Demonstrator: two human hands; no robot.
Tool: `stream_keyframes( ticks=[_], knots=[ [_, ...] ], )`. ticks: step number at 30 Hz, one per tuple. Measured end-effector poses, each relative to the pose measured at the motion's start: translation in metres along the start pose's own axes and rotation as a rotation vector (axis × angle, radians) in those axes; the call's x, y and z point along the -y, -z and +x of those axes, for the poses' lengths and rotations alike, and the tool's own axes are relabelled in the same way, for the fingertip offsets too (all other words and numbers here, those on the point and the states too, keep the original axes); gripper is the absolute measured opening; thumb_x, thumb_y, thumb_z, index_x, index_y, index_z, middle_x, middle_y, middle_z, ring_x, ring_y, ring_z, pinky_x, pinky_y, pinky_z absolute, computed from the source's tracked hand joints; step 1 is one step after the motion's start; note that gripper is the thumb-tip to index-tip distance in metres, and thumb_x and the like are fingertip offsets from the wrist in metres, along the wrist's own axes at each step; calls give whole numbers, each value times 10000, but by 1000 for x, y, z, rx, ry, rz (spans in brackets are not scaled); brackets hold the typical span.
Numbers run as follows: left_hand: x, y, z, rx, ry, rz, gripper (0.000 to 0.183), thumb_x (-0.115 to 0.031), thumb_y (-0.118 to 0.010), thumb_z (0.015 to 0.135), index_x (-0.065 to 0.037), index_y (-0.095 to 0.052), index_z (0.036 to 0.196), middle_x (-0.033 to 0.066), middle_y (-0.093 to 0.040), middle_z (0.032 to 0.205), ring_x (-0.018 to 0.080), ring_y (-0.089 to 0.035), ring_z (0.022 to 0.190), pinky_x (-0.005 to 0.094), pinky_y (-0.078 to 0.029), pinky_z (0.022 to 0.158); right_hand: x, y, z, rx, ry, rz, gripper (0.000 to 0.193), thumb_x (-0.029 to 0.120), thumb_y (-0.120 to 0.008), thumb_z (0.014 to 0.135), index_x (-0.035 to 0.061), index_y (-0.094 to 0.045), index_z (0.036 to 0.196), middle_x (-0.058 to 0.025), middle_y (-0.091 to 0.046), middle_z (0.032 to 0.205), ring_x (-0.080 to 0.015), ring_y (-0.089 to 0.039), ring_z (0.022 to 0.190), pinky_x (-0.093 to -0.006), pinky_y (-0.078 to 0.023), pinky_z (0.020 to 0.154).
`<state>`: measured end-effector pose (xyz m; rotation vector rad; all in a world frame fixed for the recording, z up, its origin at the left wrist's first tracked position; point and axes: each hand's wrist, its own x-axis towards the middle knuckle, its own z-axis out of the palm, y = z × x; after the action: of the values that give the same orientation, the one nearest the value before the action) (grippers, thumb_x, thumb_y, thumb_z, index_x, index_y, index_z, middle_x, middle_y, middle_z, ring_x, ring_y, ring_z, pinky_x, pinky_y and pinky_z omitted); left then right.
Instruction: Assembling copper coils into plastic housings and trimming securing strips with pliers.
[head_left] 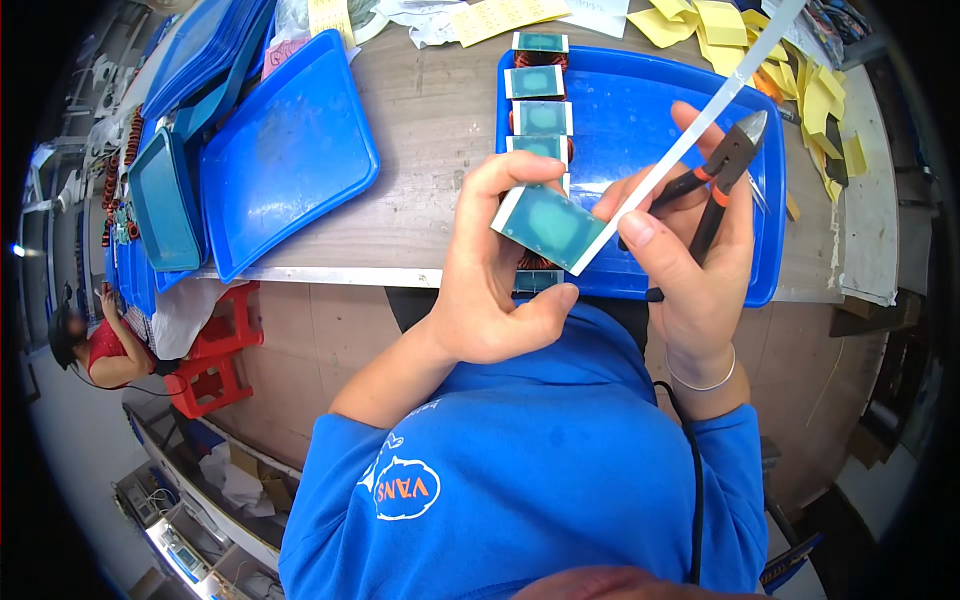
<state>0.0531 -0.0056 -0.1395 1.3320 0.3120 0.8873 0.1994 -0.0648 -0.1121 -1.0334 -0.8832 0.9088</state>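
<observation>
My left hand (485, 285) is curled around a green-faced rectangular block (548, 228) with white edges, its index finger at the top and its thumb bent below. In my right hand (705, 255), thumb and fingers pinch a long white strip (690, 140) that runs from the block's right edge up past the top right. The same hand keeps a pair of cutting pliers (735, 155) with black and orange handles against the palm, jaws pointing up. Behind the left hand, a row of similar green-topped blocks (541, 118) with copper-coloured windings stands along the left side of a blue tray (655, 85).
Another blue tray (290, 160) leans at the left beside a small teal tray (160, 205) and stacked blue trays (200, 60). Yellow paper pieces (722, 25) lie at the back right. Beyond the table's left end, a person in red (115, 350) is near red stools (215, 345).
</observation>
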Motion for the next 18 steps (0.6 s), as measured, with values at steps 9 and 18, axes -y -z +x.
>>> stream_keyframes(
  ticks=[9,18],
  knots=[
    [0,-1,0,9,-42,-3,635,8,-620,654,-42,-307,1203,77,-368,1037,132,-414,939,265,-373,800,-1,2,-1,37,38,-10,572,-44,-579,761,-9,-303,1260,-52,-543,811,-97,-556,755,-224,-455,693],
    [4,2,1,19,-118,18,595,27,-615,640,-46,-331,1157,94,-368,1044,156,-424,923,279,-378,796,-6,0,-1,35,69,-56,575,-54,-569,752,-1,-306,1260,-37,-528,811,-79,-533,740,-217,-447,683]
  ],
)
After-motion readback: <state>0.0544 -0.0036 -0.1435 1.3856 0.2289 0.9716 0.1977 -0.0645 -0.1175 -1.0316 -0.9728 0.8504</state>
